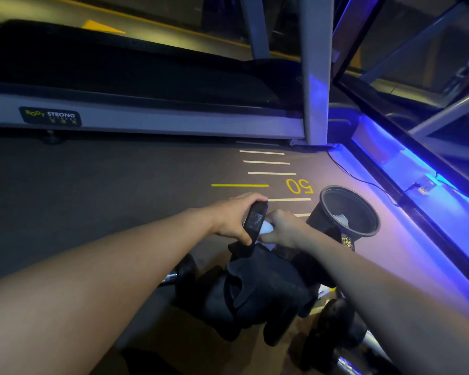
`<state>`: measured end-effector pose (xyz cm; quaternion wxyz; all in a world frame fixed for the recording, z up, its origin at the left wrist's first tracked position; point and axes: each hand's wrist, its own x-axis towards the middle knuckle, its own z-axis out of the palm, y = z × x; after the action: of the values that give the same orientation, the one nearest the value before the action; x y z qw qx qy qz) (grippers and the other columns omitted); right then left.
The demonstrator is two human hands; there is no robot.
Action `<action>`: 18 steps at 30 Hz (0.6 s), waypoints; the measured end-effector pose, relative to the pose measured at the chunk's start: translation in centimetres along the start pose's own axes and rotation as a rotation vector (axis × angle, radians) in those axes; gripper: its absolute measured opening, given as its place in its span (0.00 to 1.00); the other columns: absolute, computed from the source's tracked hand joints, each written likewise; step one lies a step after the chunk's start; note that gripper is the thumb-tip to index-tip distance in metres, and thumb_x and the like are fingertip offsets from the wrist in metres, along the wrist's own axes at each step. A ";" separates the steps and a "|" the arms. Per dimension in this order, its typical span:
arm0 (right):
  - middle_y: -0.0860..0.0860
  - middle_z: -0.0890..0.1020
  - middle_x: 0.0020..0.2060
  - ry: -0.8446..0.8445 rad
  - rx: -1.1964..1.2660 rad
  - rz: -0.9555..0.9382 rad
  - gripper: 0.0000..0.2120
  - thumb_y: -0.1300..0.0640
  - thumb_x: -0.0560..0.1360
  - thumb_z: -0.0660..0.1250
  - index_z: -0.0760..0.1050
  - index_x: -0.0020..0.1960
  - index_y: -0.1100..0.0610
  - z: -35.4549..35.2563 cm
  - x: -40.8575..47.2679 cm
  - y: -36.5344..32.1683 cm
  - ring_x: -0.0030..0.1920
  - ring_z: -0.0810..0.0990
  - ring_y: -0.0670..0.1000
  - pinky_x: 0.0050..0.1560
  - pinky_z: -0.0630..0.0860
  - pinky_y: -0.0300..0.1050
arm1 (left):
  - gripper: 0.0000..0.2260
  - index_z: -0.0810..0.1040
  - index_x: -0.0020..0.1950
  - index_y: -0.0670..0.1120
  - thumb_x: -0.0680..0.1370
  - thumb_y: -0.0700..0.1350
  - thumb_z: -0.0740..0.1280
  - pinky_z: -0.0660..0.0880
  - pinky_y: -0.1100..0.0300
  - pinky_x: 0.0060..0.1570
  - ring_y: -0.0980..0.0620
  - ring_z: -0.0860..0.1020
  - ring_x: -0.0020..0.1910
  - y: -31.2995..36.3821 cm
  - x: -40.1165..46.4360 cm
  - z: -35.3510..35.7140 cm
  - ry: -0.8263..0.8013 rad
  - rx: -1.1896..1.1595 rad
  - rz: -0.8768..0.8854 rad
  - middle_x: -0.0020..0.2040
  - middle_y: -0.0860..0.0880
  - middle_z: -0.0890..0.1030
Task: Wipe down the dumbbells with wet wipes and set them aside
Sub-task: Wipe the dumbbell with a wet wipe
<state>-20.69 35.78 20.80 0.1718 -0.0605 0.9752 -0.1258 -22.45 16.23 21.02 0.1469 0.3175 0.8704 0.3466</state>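
A dumbbell (pixel 253 221) is gripped at its far end by the left hand (pixel 232 219), mid-scene; a white wipe (pixel 266 228) is pinched by the right hand (pixel 280 228). Every face is best rubbed firmly.

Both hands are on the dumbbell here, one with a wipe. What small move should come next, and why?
Probably keep rubbing the wipe along the dumbbell head. The left hand grips and steadies the head, the right hand presses the wipe against it, and the bin stands close by for the used wipe afterwards.
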 end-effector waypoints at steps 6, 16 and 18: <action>0.53 0.83 0.41 0.431 -0.572 -0.107 0.17 0.47 0.71 0.73 0.76 0.52 0.58 3.5 -1.9 -0.2 0.41 0.83 0.58 0.38 0.74 0.46 | 0.45 0.60 0.76 0.54 0.65 0.42 0.81 0.64 0.76 0.41 0.60 0.71 0.48 0.1 -0.4 -0.3 -0.041 -0.035 -0.027 0.72 0.56 0.67; 0.58 0.84 0.39 -0.170 0.018 -0.024 0.07 0.54 0.74 0.69 0.76 0.51 0.55 -0.5 -0.6 -0.2 0.40 0.84 0.60 0.42 0.80 0.52 | 0.44 0.61 0.75 0.57 0.66 0.44 0.80 0.64 0.67 0.41 0.58 0.68 0.48 0.8 -0.8 -0.3 -0.033 -0.020 -0.056 0.68 0.59 0.69; 0.60 0.85 0.38 -0.261 0.156 -0.008 0.05 0.55 0.74 0.69 0.78 0.48 0.55 -0.9 -0.6 -0.1 0.35 0.85 0.58 0.41 0.82 0.54 | 0.44 0.61 0.75 0.57 0.66 0.44 0.81 0.62 0.72 0.38 0.60 0.68 0.44 0.6 -0.7 -0.2 -0.039 -0.026 -0.052 0.66 0.59 0.70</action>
<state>-20.43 36.02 21.78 0.3007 -0.0667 0.9316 -0.1928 -21.68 16.03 21.60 0.1766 0.2996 0.8707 0.3477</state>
